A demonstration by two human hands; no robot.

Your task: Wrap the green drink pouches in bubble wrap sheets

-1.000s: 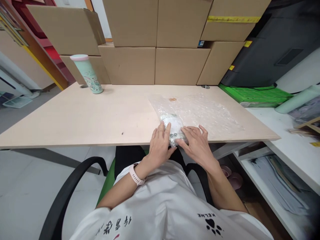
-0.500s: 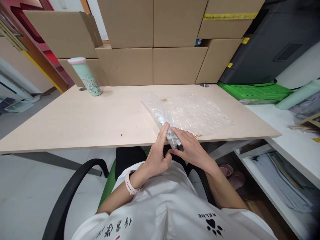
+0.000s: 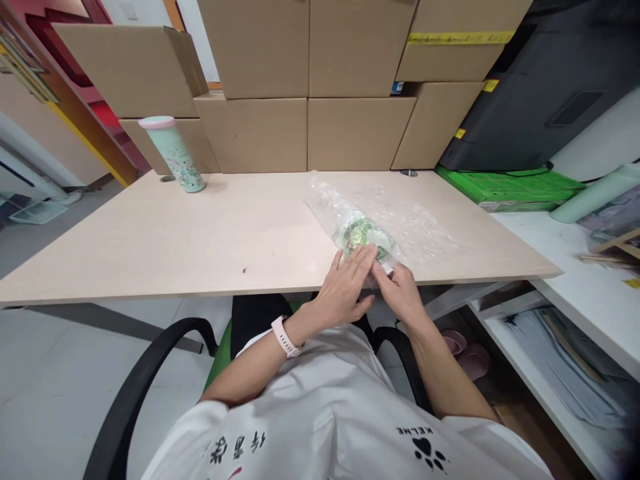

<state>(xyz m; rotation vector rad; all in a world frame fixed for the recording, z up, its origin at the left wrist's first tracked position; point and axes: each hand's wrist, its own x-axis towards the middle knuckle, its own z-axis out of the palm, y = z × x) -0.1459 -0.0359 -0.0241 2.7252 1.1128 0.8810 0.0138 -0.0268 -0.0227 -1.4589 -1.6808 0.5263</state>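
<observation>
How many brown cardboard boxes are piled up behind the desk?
8 brown cardboard boxes: four in the bottom row, four stacked on top. More may hide behind.

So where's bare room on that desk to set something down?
Widest bare patch: the desk between the mint tumbler and the bubble wrap. A thin strip lies between the wrap and the cardboard boxes. Crowded at the front right, where the left hand and right hand meet on the green bundle.
</observation>
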